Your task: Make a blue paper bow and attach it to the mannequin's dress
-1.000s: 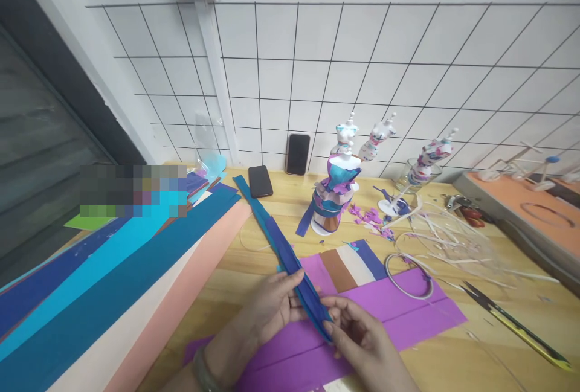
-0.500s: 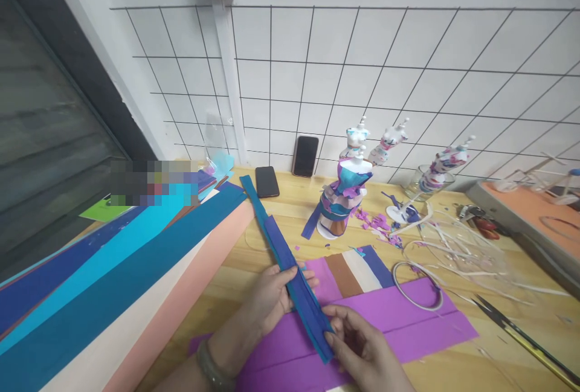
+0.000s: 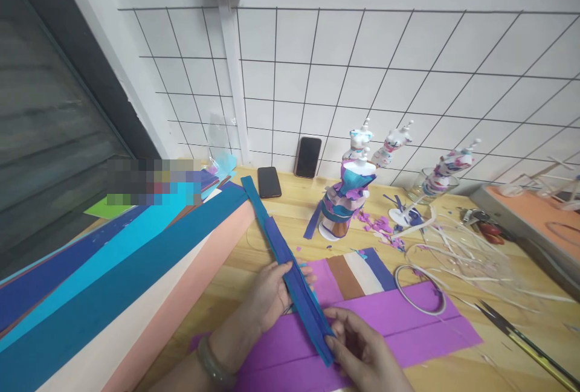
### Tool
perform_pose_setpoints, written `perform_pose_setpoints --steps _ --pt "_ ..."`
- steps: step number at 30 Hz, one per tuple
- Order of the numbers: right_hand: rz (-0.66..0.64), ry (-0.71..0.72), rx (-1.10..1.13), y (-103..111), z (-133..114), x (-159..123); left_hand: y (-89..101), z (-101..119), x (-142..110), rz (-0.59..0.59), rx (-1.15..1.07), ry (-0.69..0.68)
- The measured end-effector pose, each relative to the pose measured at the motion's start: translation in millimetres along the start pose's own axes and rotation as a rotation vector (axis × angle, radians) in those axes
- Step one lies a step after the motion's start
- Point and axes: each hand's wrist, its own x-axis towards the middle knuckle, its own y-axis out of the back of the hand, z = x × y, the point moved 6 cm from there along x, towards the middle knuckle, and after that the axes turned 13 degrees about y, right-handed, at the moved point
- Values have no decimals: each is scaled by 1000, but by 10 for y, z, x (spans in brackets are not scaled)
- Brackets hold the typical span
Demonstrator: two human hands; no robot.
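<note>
"Across the wooden table (image 3: 290, 205), what is worrying you?"

"At my left, the long sheets (image 3: 136, 265) are fanning out near my arm — a wide swing could be dragging them askew."

"And beneath your hands?"

"The purple sheet (image 3: 408, 322) is lying there loosely; leaning on it could be making it shift."

"Where are the strips?"

"Above that sheet, slanting away from me: the blue strip (image 3: 303, 298) is resting over the teal strip (image 3: 307, 322), with teal showing along one side. Both are looking thin, so uneven pulling could be creasing one against the other."

"How are you holding them?"

"My left hand (image 3: 269, 295) is pinching them partway along, thumb on top; my right hand (image 3: 362, 343) is gripping the near end between thumb and fingers. Pinching too lightly could be letting the layers slip — too hard, and my thumb could be tearing the edge."

"Anything smaller?"

"Off to my right, the scissors (image 3: 525, 343) are lying bare-bladed, so careless reaching could be nicking me. Farther off, purple scraps (image 3: 378, 223) are waiting for any draught to be scattering them."
</note>
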Motion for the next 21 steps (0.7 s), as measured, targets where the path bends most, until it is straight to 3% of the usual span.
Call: perform_pose_setpoints --steps 14,21 --pt "-12 7 -75 13 5 -15 -53 29 -63 46 71 29" --pt "17 -19 39 -27 -2 3 -43 26 -28 25 96 5"
